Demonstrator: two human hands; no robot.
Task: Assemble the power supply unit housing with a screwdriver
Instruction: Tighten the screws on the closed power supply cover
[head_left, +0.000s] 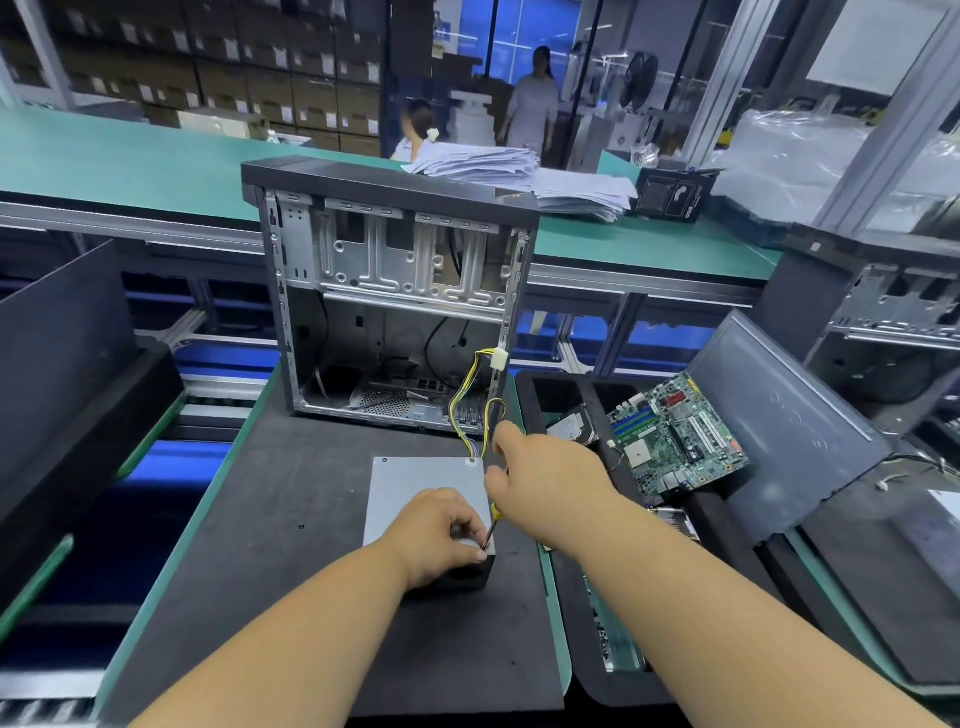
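A grey metal power supply unit (410, 483) lies flat on the dark mat in front of me. Yellow and black wires (467, 395) run from its far right corner up to a white connector by the open computer case (395, 291). My right hand (545, 478) grips a yellow-handled screwdriver (493, 525), its thin shaft angled down to the unit's near right corner. My left hand (441, 535) rests on that corner, fingers curled and pinching at the screwdriver tip; whatever it pinches is hidden.
A dark mat (291, 519) covers the bench. To the right, a black foam tray (571, 597) holds a green motherboard (675, 436) and a drive. A grey side panel (779, 426) leans further right. Paper stacks (519, 171) lie on the far green bench; two people stand behind.
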